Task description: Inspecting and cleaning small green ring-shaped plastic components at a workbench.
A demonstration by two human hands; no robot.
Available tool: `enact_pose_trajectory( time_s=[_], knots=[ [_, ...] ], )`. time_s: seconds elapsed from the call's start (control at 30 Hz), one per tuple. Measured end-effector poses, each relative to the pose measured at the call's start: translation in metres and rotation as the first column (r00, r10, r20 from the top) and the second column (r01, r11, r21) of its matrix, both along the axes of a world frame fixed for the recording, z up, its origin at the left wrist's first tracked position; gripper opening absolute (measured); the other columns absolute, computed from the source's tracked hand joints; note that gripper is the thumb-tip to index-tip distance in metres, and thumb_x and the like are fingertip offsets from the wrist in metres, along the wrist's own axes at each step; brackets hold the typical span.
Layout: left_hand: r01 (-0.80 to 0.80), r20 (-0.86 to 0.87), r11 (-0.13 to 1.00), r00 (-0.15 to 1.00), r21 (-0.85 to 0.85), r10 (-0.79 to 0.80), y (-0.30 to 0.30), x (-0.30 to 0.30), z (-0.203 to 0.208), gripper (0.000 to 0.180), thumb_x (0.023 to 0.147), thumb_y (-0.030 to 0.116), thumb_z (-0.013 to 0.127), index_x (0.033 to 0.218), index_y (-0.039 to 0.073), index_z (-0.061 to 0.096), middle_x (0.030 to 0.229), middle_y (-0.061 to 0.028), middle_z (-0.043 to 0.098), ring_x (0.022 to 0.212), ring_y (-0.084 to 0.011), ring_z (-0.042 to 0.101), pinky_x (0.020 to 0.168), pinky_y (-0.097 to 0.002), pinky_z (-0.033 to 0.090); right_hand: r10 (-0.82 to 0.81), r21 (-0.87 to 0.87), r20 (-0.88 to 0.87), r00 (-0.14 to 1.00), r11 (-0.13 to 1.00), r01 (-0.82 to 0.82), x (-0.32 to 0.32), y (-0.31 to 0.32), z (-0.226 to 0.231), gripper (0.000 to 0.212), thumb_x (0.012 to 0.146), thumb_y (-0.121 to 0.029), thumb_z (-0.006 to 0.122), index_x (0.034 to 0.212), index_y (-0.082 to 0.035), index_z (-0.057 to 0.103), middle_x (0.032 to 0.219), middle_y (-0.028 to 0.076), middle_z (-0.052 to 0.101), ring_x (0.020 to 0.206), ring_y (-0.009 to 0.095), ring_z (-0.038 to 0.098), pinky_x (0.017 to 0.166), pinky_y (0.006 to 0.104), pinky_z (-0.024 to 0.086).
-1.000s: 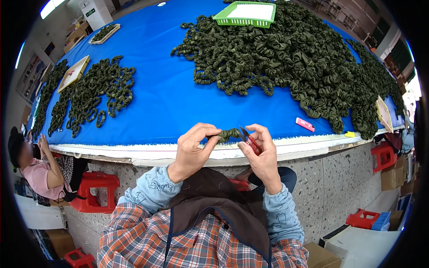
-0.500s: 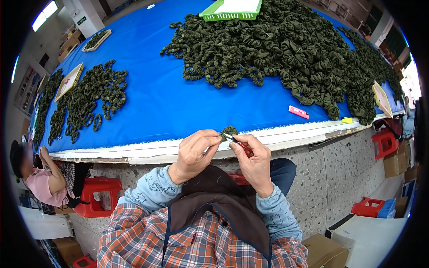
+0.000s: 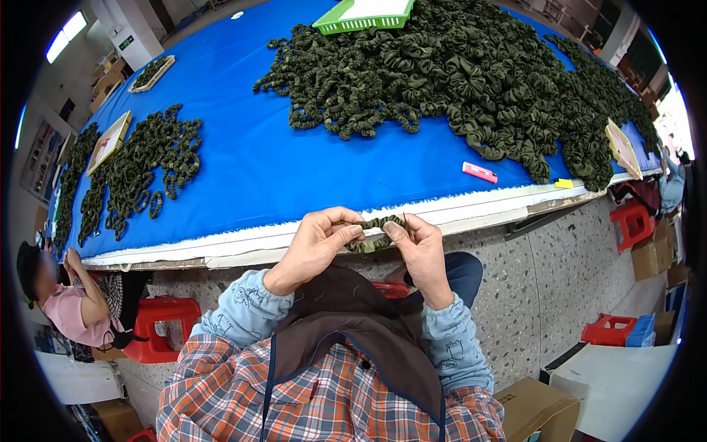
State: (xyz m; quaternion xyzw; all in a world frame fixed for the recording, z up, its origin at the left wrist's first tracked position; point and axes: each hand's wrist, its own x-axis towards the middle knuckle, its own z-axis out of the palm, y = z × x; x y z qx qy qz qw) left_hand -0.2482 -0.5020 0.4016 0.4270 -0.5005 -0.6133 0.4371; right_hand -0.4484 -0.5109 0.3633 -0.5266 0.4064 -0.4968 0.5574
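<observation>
A dark green scrunchie [image 3: 379,222] is stretched between my two hands in front of the table's near edge, its loop drawn out sideways. My left hand [image 3: 313,243] pinches its left end between thumb and fingers. At the other end, my right hand [image 3: 425,258] grips it with the thumb on top. A thin dark tip pokes up beside the right fingers; the rest of that tool is hidden in the hand. Beyond my hands, a large pile of similar scrunchies [image 3: 479,88] covers the far right of the blue-covered table [image 3: 294,169].
A pink lighter [image 3: 479,172] and a small yellow object [image 3: 563,183] lie right of my hands. A green basket [image 3: 364,22] sits by the pile. More scrunchies [image 3: 140,162] lie at left, near a seated person [image 3: 77,298] on a red stool [image 3: 166,331]. Cardboard box [image 3: 537,409] lower right.
The scrunchie, bunched at my fingertips before, is now pulled out between both hands. The red-handled snips my right hand held against it have turned away, mostly out of sight.
</observation>
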Motion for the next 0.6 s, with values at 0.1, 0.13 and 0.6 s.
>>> enact_pose_trajectory(
  time_s=[0.1, 0.13, 0.6],
  knots=[
    [0.022, -0.139, 0.999, 0.99, -0.024, -0.025, -0.001, -0.006, -0.01, 0.006, 0.091, 0.001, 0.063, 0.096, 0.003, 0.065, 0.109, -0.0101, 0.065, 0.097, -0.0193, 0.062, 0.087, -0.0273, 0.049, 0.067, 0.161, 0.216, 0.974, 0.982, -0.103, 0.0, 0.004, -0.005, 0.011, 0.091, -0.01, 0.068, 0.098, -0.001, 0.068, 0.068, -0.004, 0.053, 0.059, 0.004, 0.042, 0.054, 0.0188, 0.034],
    [0.031, -0.208, 0.999, 0.977, -0.038, -0.038, -0.002, -0.008, -0.013, 0.005, 0.091, 0.002, 0.063, 0.096, 0.003, 0.065, 0.111, -0.0102, 0.064, 0.101, -0.0196, 0.061, 0.09, -0.0281, 0.048, 0.084, 0.23, 0.325, 0.942, 0.959, -0.165, 0.0, 0.006, -0.006, 0.01, 0.091, -0.01, 0.067, 0.098, -0.002, 0.068, 0.068, -0.004, 0.053, 0.06, 0.004, 0.041, 0.054, 0.0188, 0.034],
    [0.012, 0.348, 0.821, 0.909, -0.57, 0.228, 0.002, -0.024, -0.015, 0.009, 0.086, 0.003, 0.068, 0.094, 0.005, 0.065, 0.109, -0.0063, 0.063, 0.108, -0.0213, 0.052, 0.092, -0.0352, 0.042, -0.186, -0.189, -0.014, 0.982, 0.965, 0.18, 0.008, 0.014, 0.015, 0.009, 0.088, -0.004, 0.069, 0.096, 0.0, 0.066, 0.075, -0.002, 0.059, 0.063, 0.004, 0.045, 0.056, 0.0177, 0.037]
  ],
)
